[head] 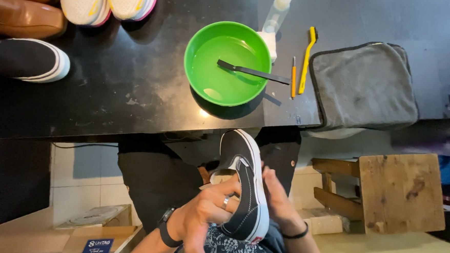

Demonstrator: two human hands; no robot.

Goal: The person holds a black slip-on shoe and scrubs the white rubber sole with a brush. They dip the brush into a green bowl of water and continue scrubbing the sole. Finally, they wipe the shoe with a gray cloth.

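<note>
I hold a black canvas sneaker with a white sole (242, 186) on its side over my lap, below the table edge. My left hand (205, 212), with a ring and a dark wristwatch, wraps around the near side of the shoe. My right hand (277, 198), wearing a black wristband, grips the sole side from the right. On the black table stands a green bowl (198, 43) of clear liquid with a black-handled brush (253, 71) resting in it.
A grey folded cloth (363, 87), a yellow brush (306, 59), a small orange tool (293, 77) and a clear bottle (277, 11) lie right of the bowl. Another black sneaker (26, 59), brown boots (21, 8) and white sneakers (108, 0) sit at left. A wooden stool (391, 191) stands at right.
</note>
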